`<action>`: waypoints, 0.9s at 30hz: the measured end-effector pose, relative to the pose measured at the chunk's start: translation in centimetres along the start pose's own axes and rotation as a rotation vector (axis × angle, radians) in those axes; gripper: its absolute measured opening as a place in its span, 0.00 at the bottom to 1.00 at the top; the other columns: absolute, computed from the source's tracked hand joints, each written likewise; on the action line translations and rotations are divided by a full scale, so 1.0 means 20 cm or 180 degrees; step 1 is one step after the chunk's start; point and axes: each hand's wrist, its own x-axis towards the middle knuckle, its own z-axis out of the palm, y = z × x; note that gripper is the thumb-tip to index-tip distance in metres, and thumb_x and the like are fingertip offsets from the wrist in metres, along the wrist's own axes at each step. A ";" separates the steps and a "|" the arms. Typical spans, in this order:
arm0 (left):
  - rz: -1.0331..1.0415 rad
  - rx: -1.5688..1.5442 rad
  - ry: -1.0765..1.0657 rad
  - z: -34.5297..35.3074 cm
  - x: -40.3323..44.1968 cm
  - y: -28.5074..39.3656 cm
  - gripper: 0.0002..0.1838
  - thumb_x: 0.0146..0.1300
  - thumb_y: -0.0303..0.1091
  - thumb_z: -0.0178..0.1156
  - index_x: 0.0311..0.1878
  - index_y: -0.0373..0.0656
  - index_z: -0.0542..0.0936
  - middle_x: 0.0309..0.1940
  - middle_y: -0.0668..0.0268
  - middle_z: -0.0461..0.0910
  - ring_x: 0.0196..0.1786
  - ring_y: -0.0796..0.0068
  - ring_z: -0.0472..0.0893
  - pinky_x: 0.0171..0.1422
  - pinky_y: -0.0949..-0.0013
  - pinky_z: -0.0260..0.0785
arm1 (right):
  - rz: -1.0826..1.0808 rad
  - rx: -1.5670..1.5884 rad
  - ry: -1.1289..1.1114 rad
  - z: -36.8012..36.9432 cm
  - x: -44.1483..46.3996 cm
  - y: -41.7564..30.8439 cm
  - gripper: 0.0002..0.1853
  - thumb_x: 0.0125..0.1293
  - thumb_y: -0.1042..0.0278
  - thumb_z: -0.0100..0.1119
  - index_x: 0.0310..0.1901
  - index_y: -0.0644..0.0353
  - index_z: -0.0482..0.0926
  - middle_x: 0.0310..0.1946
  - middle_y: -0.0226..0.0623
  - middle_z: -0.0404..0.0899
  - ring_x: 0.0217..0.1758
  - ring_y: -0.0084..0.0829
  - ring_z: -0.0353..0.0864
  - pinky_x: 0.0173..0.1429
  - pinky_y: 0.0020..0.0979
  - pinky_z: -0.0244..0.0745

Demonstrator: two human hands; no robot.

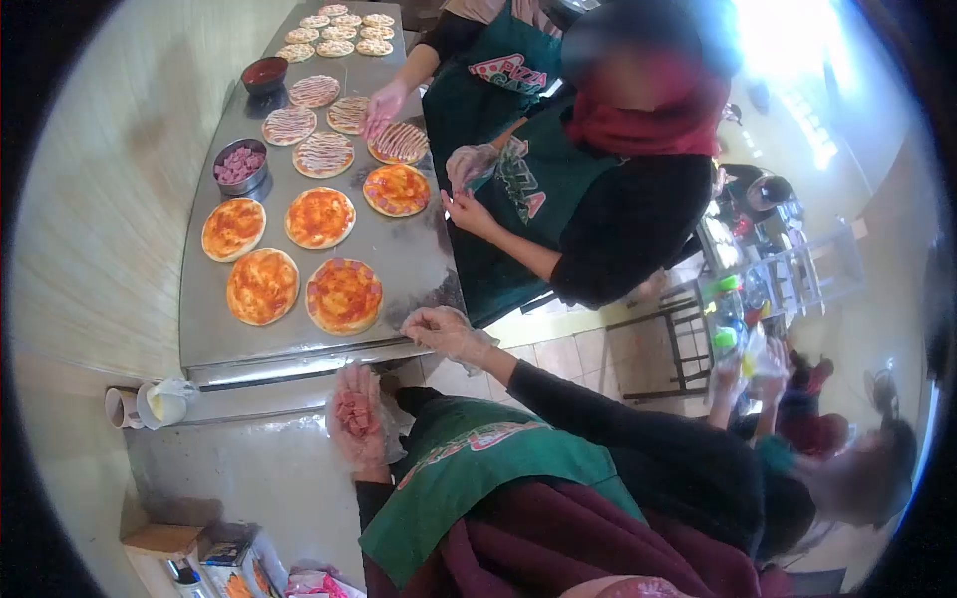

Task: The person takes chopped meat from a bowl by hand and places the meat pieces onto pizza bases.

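The table (214, 327) carries pale pizzas (339, 47) at twelve o'clock, a dark bowl (263, 84) at eleven, a metal bowl (239, 181) at nine, striped pizzas (323, 154) centrally and red-sauced pizzas (262, 287) mainly towards six.

Upper-right glare (793, 45) (fisheye distortion)

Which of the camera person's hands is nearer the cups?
Left. The left hand, holding meat, is on the cups' side; the right hand is farther off, by the table's corner.

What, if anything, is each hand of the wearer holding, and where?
Left hand: a heap of pink, meat-like pieces, lying loose on the upturned palm. Right hand: cannot be told; the fingertips are too small to show whether they pinch anything.
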 end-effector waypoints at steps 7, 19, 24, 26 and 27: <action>-0.0596 0.0140 -0.0202 0.11 0.01 -0.02 0.32 0.69 0.35 0.43 0.72 0.33 0.49 0.73 0.47 0.49 0.75 0.49 0.51 0.77 0.52 0.46 | 0.0129 0.0525 -0.0014 0.04 -0.14 -0.25 0.09 0.66 0.65 0.58 0.43 0.61 0.78 0.33 0.24 0.76 0.33 0.14 0.71 0.37 0.19 0.69; -0.0434 0.0392 -0.0555 0.55 0.19 -0.21 0.26 0.71 0.39 0.43 0.69 0.37 0.62 0.68 0.54 0.64 0.65 0.62 0.70 0.67 0.61 0.64 | -0.0201 0.1254 0.0309 -0.12 -0.22 -0.60 0.09 0.67 0.68 0.58 0.44 0.61 0.79 0.38 0.26 0.78 0.41 0.16 0.76 0.46 0.22 0.74; -0.0207 0.0579 -0.0657 0.68 0.21 -0.21 0.30 0.70 0.44 0.45 0.68 0.32 0.59 0.68 0.49 0.62 0.66 0.56 0.68 0.66 0.62 0.63 | -0.0616 0.0766 0.0160 -0.20 -0.15 -0.74 0.08 0.63 0.69 0.60 0.42 0.62 0.80 0.35 0.31 0.80 0.40 0.19 0.77 0.48 0.25 0.72; -0.0021 0.0540 -0.0662 0.68 0.24 -0.19 0.30 0.70 0.43 0.45 0.69 0.32 0.58 0.68 0.50 0.62 0.65 0.57 0.69 0.64 0.62 0.65 | -0.0860 0.0439 0.0280 -0.19 -0.09 -0.77 0.09 0.63 0.69 0.58 0.42 0.61 0.81 0.33 0.31 0.81 0.38 0.20 0.78 0.47 0.25 0.72; 0.0057 0.0511 -0.0688 0.68 0.24 -0.19 0.30 0.70 0.42 0.45 0.69 0.32 0.58 0.68 0.50 0.63 0.65 0.58 0.70 0.63 0.62 0.66 | -0.1105 0.0307 0.0309 -0.19 -0.06 -0.76 0.09 0.62 0.69 0.58 0.42 0.61 0.81 0.33 0.32 0.81 0.38 0.21 0.78 0.47 0.25 0.72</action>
